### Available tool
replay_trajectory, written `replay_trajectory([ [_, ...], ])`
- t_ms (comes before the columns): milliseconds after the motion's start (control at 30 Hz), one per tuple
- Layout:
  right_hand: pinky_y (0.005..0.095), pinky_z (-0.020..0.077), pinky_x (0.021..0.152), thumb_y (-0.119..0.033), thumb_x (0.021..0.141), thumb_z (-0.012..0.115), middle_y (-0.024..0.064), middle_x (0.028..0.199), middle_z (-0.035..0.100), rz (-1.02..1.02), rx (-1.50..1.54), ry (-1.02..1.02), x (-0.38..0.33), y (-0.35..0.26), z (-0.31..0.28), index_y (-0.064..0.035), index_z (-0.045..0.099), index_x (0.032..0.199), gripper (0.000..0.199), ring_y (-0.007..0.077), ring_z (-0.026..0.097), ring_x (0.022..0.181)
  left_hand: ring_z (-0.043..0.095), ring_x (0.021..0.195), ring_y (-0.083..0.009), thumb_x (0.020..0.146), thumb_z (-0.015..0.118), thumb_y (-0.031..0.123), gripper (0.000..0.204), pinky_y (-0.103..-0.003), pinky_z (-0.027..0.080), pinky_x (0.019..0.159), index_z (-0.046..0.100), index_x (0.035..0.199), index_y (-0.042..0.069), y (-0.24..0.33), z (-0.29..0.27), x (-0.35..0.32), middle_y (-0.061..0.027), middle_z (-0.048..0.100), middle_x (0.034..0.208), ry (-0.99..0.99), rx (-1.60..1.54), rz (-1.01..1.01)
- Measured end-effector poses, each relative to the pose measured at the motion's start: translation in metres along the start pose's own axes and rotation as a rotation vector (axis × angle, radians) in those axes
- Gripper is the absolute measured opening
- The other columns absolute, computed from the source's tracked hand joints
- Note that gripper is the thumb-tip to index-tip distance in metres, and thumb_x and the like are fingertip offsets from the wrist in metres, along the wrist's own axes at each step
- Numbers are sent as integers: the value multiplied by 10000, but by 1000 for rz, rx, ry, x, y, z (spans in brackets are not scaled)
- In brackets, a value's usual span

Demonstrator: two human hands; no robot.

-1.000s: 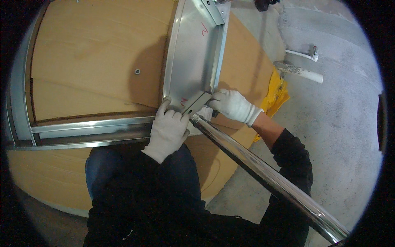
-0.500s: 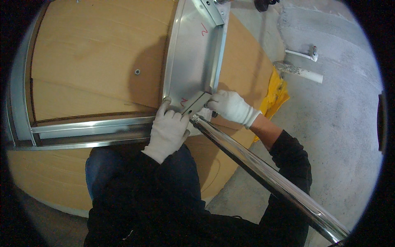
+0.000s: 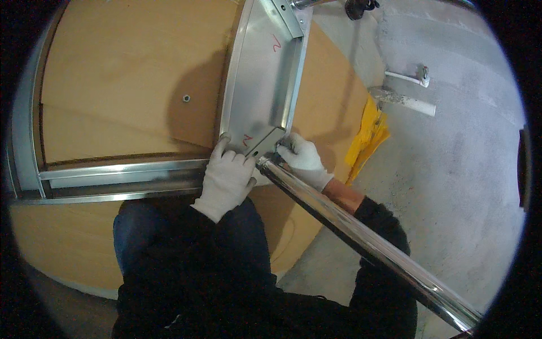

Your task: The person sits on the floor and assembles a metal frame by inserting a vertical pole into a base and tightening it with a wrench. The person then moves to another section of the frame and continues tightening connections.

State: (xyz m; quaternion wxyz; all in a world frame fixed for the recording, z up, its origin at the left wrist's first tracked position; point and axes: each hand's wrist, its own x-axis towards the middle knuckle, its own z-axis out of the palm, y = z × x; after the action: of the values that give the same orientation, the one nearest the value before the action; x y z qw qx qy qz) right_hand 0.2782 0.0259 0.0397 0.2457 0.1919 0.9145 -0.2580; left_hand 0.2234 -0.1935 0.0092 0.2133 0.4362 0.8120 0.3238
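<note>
A shiny metal frame [image 3: 257, 73] with a grey angled corner bracket [image 3: 267, 141] lies over brown cardboard. My left hand [image 3: 224, 182], in a white glove with grey fingertips, grips the frame's near corner, its fingers over the edge beside the bracket. On the bracket's other side, my gloved right hand [image 3: 305, 161] is closed, fingertips pinched at its outer end. Something small and dark shows at those fingertips, too hidden to name. A chrome tube [image 3: 361, 235] meets the corner between my hands and slants to the lower right, passing over my right forearm.
A loose nut [image 3: 186, 98] lies on the cardboard [image 3: 124, 79] inside the frame. Another bracket [image 3: 288, 18] and tube end [image 3: 304, 3] are at the far corner. Yellow plastic [image 3: 368, 134] and a white pipe [image 3: 415, 105] lie right, by the concrete floor [image 3: 451, 186].
My right hand has moved slightly down and turned, its fingers now curled closer to the bracket's end. My left hand keeps its place on the corner. The whole view has shifted a little.
</note>
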Motion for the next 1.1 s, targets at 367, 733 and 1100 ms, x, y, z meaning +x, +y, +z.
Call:
replay_trajectory([
  [367,436,481,690,-255,892,568,236,833,617,118,124,-2,-7,-5,-29,-25,570,984,248,406,612,809,572,907,-237,723,699,272,532,-468,253,1099,552,1209,114,-3,4,-2,-78,592,843,29,3,6],
  [733,402,471,762,-162,781,645,121,900,589,-499,-262,-167,16,-13,-62,-80,650,918,160,318,564,886,581,901,-225,710,704,279,351,-444,244,1101,606,979,75,0,0,0,-71,602,821,65,3,14],
  [1100,393,463,790,-210,769,638,85,921,567,-587,-498,-192,26,-16,-55,-121,668,907,167,299,531,929,579,903,-239,721,689,283,480,-469,256,1098,580,1151,100,0,3,2,-83,602,837,31,2,17],
])
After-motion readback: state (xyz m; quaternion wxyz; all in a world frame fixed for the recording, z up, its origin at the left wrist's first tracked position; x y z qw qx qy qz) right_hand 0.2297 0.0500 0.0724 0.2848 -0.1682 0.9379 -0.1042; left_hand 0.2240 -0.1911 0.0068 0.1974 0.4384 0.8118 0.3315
